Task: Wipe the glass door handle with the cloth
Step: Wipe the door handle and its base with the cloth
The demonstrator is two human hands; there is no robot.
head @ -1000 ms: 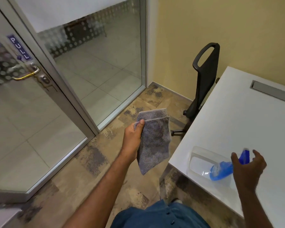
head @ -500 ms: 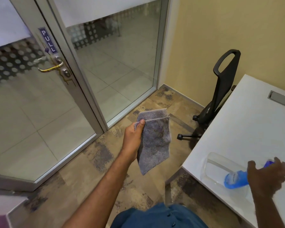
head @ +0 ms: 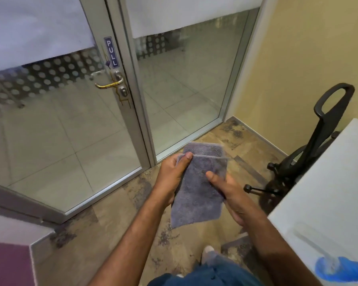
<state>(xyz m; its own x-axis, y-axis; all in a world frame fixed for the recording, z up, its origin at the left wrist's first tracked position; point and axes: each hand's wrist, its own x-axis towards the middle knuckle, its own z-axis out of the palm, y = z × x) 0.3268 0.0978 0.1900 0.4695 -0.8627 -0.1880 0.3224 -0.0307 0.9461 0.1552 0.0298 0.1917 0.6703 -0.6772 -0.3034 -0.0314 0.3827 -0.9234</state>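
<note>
A folded grey cloth [head: 198, 188] hangs in front of me at mid-frame. My left hand [head: 173, 176] pinches its upper left corner with the thumb on top. My right hand [head: 229, 195] takes the cloth's right edge, thumb laid across its face and fingers hidden behind it. The brass lever handle [head: 110, 84] sits on the aluminium frame of the glass door [head: 56, 129], up and to the left, well away from both hands. A blue PULL sign [head: 111, 52] is fixed above the handle.
A white table [head: 327, 193] fills the right side, with a blue-capped spray bottle [head: 339, 269] lying at its near corner. A black office chair [head: 310, 145] stands between table and yellow wall. A fixed glass panel [head: 186, 89] adjoins the door. Patterned floor lies below.
My right hand has left the spray bottle on the table and come across to take the cloth. The view has swung left, bringing the door handle nearer the middle.
</note>
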